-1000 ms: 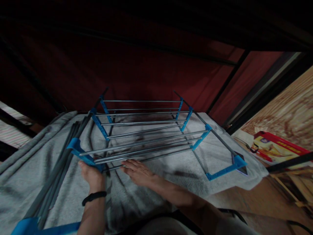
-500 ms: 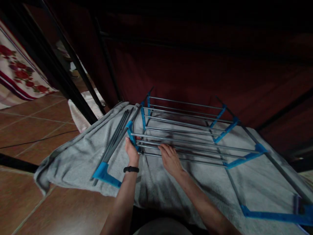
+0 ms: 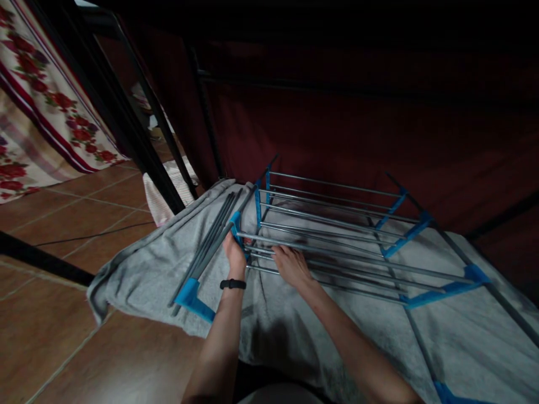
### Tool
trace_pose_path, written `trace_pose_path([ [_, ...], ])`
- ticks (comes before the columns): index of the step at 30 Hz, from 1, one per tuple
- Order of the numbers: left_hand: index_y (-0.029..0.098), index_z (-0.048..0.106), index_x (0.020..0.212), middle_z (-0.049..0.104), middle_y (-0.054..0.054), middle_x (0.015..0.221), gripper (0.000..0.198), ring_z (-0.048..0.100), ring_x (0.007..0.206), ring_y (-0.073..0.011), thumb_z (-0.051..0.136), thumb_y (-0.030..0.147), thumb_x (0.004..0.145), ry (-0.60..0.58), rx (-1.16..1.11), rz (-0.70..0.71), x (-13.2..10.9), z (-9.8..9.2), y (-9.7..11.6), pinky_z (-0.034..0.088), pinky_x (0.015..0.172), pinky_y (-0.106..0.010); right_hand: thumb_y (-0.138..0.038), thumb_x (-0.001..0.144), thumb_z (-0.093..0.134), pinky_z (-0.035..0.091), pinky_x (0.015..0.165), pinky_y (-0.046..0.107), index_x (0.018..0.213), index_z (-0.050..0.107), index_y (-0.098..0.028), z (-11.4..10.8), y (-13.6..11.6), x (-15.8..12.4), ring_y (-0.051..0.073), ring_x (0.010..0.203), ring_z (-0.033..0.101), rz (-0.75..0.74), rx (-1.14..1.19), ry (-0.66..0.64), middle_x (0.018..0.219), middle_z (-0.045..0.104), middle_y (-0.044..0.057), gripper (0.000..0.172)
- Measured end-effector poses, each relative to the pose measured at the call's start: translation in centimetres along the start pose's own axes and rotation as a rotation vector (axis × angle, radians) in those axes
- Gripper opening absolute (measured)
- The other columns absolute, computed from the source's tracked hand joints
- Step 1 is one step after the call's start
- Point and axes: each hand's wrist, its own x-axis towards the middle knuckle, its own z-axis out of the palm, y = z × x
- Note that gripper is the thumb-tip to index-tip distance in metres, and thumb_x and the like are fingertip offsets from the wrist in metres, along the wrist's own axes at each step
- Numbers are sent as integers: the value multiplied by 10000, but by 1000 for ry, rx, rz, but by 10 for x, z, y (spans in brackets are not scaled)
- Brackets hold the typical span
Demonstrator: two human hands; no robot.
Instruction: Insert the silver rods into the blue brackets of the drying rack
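A rack of thin grey metal tubes (image 3: pixel 357 253) joined by blue plastic brackets lies on its side across a grey blanket. My left hand (image 3: pixel 234 257), with a dark wristband, is closed around a blue bracket (image 3: pixel 236 225) at the rack's near left end. Part of its fingers is hidden behind the bracket. To the right of it, my right hand (image 3: pixel 290 266) has its fingers curled over one of the lower tubes, a short way from the bracket. Its fingertips are partly out of sight. Another blue bracket (image 3: pixel 452 290) carries the tubes' far right ends.
Several loose grey tubes (image 3: pixel 209 240) lie left of my left hand, beside a blue corner piece (image 3: pixel 194 300). The grey blanket (image 3: pixel 138 280) spreads over the work surface. Black metal posts (image 3: pixel 162 182) stand at the left, above a tiled floor (image 3: pixel 50 331). A dark red cloth (image 3: pixel 328 129) hangs behind.
The view has swung left, so everything sits farther right in it. Both hands keep their places on the rack, the right one perhaps slightly nearer the left bracket.
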Motion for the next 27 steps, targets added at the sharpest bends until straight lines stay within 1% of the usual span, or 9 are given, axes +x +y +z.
trace_pose_path([
  [3,199,542,618,514,-10,532,510,499,471,-135,459,638,865,-12,26,32,2,0,4,400,467,-263,-359,1044,358,474,908,337,1265,598,-265,-9,-3,-1,209,1072,636,22,-7,-15,1241,653,84,340],
  [5,205,524,614,503,-5,532,503,483,468,-135,484,643,857,-23,16,34,2,-1,4,391,463,-266,-375,1046,344,471,913,345,1262,598,-263,-14,-4,0,221,1085,631,33,-31,0,1262,637,97,352],
  [9,221,467,612,445,18,522,509,434,458,-128,515,674,839,1,15,47,2,-2,4,375,462,-271,-370,1050,329,490,855,328,1225,612,-269,-20,-5,4,212,1026,642,39,-44,21,1295,597,89,348],
  [14,223,452,634,400,32,528,504,386,453,-116,506,673,855,43,39,78,0,-1,4,339,451,-267,-366,1047,347,497,848,325,1199,631,-268,-20,-3,3,210,1020,643,30,-41,46,1290,598,81,336],
  [21,220,457,659,418,35,554,504,387,450,-108,505,683,852,17,19,83,-6,0,6,343,444,-265,-384,1043,366,499,893,346,1248,617,-300,-16,-2,-1,223,1089,637,33,-47,36,1392,564,79,335],
  [27,219,463,649,395,40,533,517,368,428,-104,503,696,847,2,13,80,-10,3,14,320,423,-267,-368,1044,372,505,877,329,1206,622,-291,-15,-1,0,235,1091,651,1,-49,39,1329,628,52,308],
])
